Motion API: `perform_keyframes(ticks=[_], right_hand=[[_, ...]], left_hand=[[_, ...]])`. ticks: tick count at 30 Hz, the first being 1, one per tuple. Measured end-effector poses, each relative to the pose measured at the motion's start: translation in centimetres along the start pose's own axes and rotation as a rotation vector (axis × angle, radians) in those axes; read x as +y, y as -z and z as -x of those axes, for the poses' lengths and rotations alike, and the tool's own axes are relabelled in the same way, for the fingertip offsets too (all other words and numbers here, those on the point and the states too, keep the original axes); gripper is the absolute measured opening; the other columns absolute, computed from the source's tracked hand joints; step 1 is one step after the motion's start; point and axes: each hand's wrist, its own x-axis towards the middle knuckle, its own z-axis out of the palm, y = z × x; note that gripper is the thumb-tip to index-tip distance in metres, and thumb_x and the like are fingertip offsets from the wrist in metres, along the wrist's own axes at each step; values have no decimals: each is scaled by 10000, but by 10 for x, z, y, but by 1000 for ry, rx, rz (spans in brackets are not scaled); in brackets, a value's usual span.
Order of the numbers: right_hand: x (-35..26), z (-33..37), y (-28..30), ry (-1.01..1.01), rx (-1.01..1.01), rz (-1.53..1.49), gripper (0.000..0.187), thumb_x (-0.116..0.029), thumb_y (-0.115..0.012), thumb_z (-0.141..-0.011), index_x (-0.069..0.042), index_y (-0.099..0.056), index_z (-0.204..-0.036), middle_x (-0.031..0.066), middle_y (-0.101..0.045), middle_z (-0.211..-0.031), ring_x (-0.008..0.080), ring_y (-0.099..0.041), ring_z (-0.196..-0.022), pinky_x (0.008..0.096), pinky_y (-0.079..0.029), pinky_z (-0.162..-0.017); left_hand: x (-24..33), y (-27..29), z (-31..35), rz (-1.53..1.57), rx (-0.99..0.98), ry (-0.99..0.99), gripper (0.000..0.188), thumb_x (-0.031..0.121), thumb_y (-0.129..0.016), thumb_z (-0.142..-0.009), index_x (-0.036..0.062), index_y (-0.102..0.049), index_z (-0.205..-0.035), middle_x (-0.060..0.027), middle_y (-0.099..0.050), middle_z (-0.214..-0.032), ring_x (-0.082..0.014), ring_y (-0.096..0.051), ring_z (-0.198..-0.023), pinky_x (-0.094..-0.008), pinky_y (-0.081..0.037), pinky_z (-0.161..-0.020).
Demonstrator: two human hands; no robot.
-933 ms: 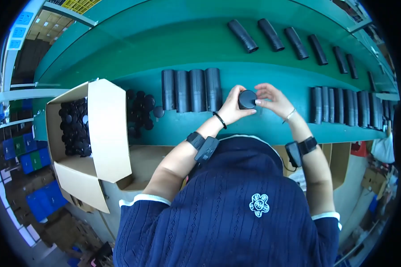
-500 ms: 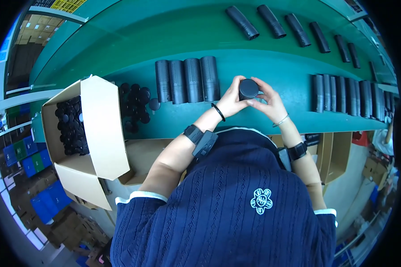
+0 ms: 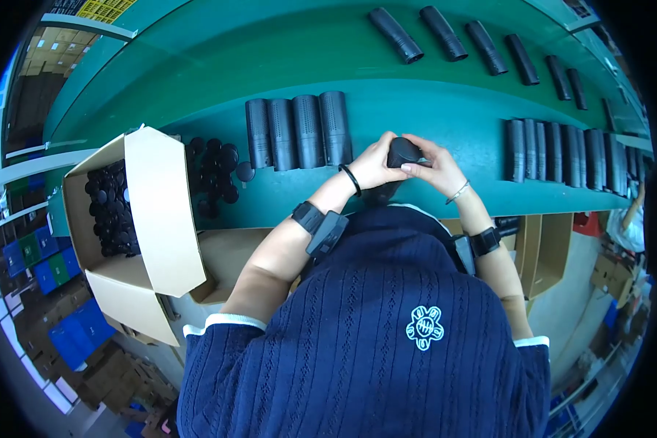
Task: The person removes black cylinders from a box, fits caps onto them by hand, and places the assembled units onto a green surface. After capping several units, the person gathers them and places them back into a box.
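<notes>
In front of my chest, a black plastic cylinder [image 3: 404, 151] with a round capped end is held between both hands. It leans, so its lower body shows beneath my fingers, close to my shirt. My left hand [image 3: 374, 163] wraps round its left side. At the right, the fingers and thumb of my right hand [image 3: 440, 169] close on the capped end. Just left of my hands, several like black cylinders [image 3: 304, 131] lie side by side on the green table [image 3: 431, 109]. Loose round black caps [image 3: 215, 171] are heaped farther left.
An open cardboard box [image 3: 169, 212] of black caps stands at the left table edge. More black cylinders [image 3: 555, 153] line up at the right, and others [image 3: 445, 33] lie spaced out on the far green strip. Cardboard boxes [image 3: 544, 252] sit below the table's front edge.
The held cylinder has tipped from near upright, so its side now shows below my hands. Both hands stay on it. The whole view has shifted slightly.
</notes>
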Motion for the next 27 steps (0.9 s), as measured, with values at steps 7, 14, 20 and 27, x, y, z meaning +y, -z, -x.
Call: perform_keyframes(ticks=[7,14,20,27], right_hand=[[9,-7,-14,64,30,-241,671,-120,-757,-741,-29,-437,-1323,141,-525,-1214,231,-534,-1114,363,-460,-947],[-4,-1,-16,175,37,47,656,-54,-730,-745,-17,-431,-1328,103,-503,-1278,211,-487,-1176,364,-414,-1004],[-3,3,-21,64,40,-422,516,-21,-631,-805,-2,-476,-1296,101,-499,-1298,202,-480,-1191,328,-383,-1013],[6,-2,-27,-20,105,-650,418,-17,-510,-870,8,-497,-1287,89,-486,-1311,148,-464,-1181,277,-365,-996]], left_hand=[[-6,-2,10,124,99,-98,633,130,-757,-729,36,-360,-1213,-103,-514,-1083,-163,-518,-1016,-316,-449,-870],[9,-7,21,174,185,-115,625,94,-758,-719,63,-365,-1204,-125,-525,-1070,-208,-555,-990,-335,-455,-840],[7,-9,20,145,241,-124,677,109,-767,-714,65,-362,-1255,-120,-496,-1129,-178,-504,-1064,-318,-431,-888],[11,-7,18,486,169,-68,556,73,-575,-851,86,-331,-1351,-33,-483,-1121,-114,-483,-1028,-255,-414,-887]])
